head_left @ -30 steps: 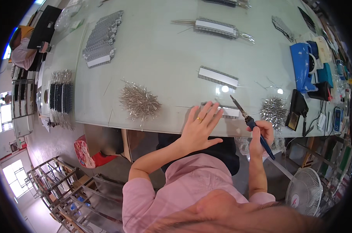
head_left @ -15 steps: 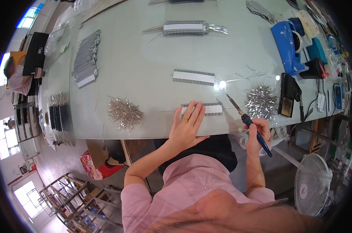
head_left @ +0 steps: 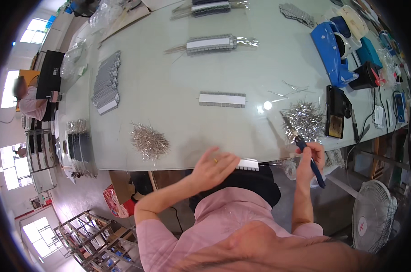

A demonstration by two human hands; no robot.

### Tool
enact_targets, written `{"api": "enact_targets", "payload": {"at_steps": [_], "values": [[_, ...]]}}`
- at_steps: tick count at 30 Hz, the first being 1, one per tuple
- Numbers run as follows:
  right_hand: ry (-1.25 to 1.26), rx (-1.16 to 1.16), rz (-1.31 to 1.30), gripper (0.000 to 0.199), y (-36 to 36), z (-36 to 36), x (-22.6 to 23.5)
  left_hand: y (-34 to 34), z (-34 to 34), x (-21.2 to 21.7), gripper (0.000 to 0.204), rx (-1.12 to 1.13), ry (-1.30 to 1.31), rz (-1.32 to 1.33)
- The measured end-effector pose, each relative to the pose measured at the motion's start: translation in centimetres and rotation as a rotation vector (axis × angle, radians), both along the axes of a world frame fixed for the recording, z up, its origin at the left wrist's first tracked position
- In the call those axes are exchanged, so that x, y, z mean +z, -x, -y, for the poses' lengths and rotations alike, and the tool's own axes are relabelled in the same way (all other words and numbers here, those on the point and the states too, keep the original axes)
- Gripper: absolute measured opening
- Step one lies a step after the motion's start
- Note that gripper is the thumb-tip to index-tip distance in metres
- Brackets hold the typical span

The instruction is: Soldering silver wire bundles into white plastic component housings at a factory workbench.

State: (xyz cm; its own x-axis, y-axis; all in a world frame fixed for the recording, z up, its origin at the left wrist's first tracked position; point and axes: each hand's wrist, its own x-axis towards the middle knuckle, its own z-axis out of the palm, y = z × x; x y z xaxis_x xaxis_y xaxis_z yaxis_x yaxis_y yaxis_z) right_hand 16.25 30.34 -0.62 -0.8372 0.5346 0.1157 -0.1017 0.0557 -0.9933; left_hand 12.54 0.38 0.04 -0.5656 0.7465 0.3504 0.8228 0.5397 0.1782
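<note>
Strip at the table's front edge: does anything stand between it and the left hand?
Nothing visible does: the left hand overlaps the left part of the strip; whether it grips the strip is unclear.

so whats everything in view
table: one, pale green, centre
strips: two, grey and white, mid-table and front edge
strip piles: two, grey, left and far right
wired bundles: two, grey and dark, far middle
wired row: one, black, far left
wire heaps: two, silver, near front edge
tape dispenser: one, blue, right
cup: one, black, right
fan: one, white, lower right
co-worker: one, pink top, left
soldering iron: one, blue, in right hand
left hand: one, ringed, front edge
right hand: one, bare, lower right
</note>
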Motion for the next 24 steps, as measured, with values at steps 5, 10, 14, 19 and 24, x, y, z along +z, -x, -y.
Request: {"api": "enact_targets", "payload": {"at_steps": [5,10,14,19,24], "values": [[-0.049,-0.080,-0.102,0.009,0.5,-1.6,-0.2,13.5,1.1,2.9,0.031,0.159,-0.036,-0.079],[0.024,-0.050,-0.096,0.012,0.0,-0.7,-0.5,26.2,0.6,1.4,0.029,0.275,-0.162,-0.269],[0.065,-0.108,-0.060,0.012,-0.2,-0.6,-0.3,30.6,0.5,-0.7,0.029,0.246,-0.115,-0.335],[0.023,-0.135,0.007,0.007,-0.2,-1.2,-0.6,30.9,0.5,-0.4,0.042,0.159,-0.047,-0.212],[0.056,-0.095,-0.017,0.011,0.5,-1.0,-0.8,31.3,-0.7,1.5,0.057,0.117,-0.023,0.017]]}}
